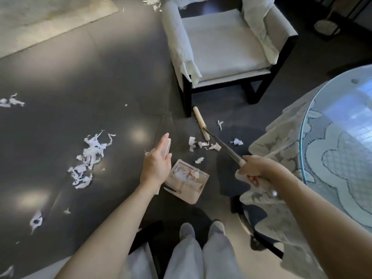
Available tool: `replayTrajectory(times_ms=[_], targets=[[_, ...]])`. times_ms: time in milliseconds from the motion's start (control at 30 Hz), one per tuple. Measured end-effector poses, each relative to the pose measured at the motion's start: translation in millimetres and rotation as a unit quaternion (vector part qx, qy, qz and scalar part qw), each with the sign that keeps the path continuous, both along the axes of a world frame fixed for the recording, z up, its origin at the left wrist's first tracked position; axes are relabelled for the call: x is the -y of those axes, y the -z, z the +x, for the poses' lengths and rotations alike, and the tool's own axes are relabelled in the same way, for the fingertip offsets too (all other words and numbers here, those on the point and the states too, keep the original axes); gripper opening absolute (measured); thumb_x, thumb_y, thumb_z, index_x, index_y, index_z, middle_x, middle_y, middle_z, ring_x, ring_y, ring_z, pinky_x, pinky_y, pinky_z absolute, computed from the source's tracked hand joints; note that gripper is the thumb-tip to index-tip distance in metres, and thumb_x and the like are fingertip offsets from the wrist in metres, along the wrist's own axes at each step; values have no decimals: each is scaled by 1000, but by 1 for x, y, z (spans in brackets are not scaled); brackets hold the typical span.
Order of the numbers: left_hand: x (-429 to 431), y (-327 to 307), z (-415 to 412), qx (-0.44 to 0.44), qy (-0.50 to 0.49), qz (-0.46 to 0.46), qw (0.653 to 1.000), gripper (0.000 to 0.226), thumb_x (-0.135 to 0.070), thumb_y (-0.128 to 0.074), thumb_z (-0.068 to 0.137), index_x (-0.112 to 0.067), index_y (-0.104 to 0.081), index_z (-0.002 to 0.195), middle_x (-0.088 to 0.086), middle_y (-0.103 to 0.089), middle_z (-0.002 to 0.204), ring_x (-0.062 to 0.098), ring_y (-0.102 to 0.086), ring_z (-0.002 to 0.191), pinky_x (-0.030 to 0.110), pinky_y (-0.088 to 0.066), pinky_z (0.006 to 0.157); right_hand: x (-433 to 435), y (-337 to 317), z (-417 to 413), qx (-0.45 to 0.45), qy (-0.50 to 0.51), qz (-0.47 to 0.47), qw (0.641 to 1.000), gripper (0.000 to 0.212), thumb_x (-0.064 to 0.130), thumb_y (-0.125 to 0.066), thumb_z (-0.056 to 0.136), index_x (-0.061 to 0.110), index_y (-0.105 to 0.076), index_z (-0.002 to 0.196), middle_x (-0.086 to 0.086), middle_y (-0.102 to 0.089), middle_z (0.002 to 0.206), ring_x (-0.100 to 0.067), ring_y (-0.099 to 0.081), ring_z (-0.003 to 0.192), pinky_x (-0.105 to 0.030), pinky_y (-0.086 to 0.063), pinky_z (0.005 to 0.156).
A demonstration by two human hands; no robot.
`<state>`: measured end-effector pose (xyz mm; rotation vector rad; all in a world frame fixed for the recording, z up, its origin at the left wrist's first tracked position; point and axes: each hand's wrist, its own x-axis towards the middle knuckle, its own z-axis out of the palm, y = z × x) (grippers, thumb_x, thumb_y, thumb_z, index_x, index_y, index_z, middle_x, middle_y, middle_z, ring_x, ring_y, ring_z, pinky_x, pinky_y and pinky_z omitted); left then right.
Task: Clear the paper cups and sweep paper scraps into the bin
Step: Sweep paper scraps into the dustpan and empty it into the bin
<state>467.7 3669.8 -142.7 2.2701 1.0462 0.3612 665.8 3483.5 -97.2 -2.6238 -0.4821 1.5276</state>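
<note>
My right hand (254, 170) grips the metal handle of a broom (216, 140), whose cream head (200, 123) rests on the dark floor by the chair leg. My left hand (156, 164) holds the upright handle of a pale dustpan (188, 181), which sits on the floor with white scraps inside. A small cluster of paper scraps (205, 146) lies between the broom head and the dustpan. A bigger pile of scraps (88, 158) lies to the left. No paper cup or bin is in view.
A white armchair (221, 47) with dark legs stands ahead. A round glass table (342, 137) with a lace cloth is at the right. More scraps lie at far left (12, 101), at lower left (36, 220) and near a pale rug (50, 19).
</note>
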Motion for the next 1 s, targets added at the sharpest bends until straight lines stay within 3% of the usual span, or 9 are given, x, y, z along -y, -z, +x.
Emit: replayTrajectory(times_ms=[67, 167, 300, 467, 567, 700, 800, 900, 1000], targets=[[-13, 2, 11, 5, -15, -8, 1000, 63, -8, -64, 89, -24, -41, 145, 6, -63, 128, 30, -61, 111, 31, -45, 92, -8, 14, 7, 14, -22, -14, 1000, 40, 13, -51, 94, 8, -43, 133, -8, -60, 84, -18, -58, 66, -27, -47, 57], [-19, 6, 26, 26, -37, -5, 999, 64, -7, -66, 87, -24, -43, 144, 8, -65, 125, 31, -62, 107, 27, -44, 88, -8, 32, 11, 12, -49, -40, 998, 46, 8, -49, 92, 7, -40, 137, -11, -61, 99, -24, -63, 87, -32, -50, 73], [-24, 8, 49, 44, -44, -17, 998, 62, -4, -66, 87, -22, -45, 143, 8, -64, 126, 32, -61, 108, 13, -33, 87, 14, 36, 5, -45, -61, -57, 995, 41, 11, -50, 93, 13, -42, 133, -7, -57, 83, -15, -53, 59, -25, -47, 52], [-34, 5, 74, 41, -22, -13, 999, 61, -5, -65, 88, -22, -45, 143, 11, -65, 124, 35, -62, 107, 21, -39, 82, 46, 20, 11, -123, -27, -45, 991, 42, 12, -54, 89, 23, -43, 128, -5, -57, 70, -8, -50, 38, -19, -42, 39], [-45, 8, 78, 23, 0, 2, 1000, 62, -10, -65, 89, -27, -43, 144, 8, -66, 123, 32, -64, 104, 25, -45, 87, 54, 9, 26, -143, 15, -6, 990, 44, 12, -53, 88, 28, -45, 129, -2, -55, 61, -8, -48, 37, -20, -41, 39], [-54, 10, 86, 44, 21, 2, 999, 63, -5, -67, 85, -21, -47, 142, 9, -66, 122, 33, -64, 103, 8, -32, 85, 52, -1, 39, -135, 44, 26, 989, 56, 9, -50, 88, 30, -38, 139, 1, -54, 48, -10, -46, 34, -21, -41, 38], [-65, 10, 102, 36, 48, -16, 998, 63, -6, -67, 86, -27, -46, 142, 8, -66, 122, 31, -63, 105, 15, -36, 87, 42, 1, 50, -126, 88, 32, 988, 57, 14, -50, 91, 30, -33, 143, -2, -55, 53, -11, -46, 36, -22, -43, 40], [-86, 7, 125, 24, 106, -22, 994, 64, -7, -67, 87, -28, -45, 143, 4, -63, 128, 28, -62, 111, 16, -38, 91, 30, 3, 59, -104, 147, 37, 983, 46, 20, -49, 91, 23, -39, 136, 1, -55, 48, -11, -45, 37, -22, -42, 40], [-109, 1, 151, 6, 182, -19, 983, 64, -6, -65, 87, -28, -43, 144, 6, -62, 130, 31, -61, 113, 31, -45, 96, 19, 5, 58, -55, 195, 25, 979, 54, 21, -52, 92, 24, -35, 143, -7, -62, 70, -13, -51, 43, -24, -44, 41]])
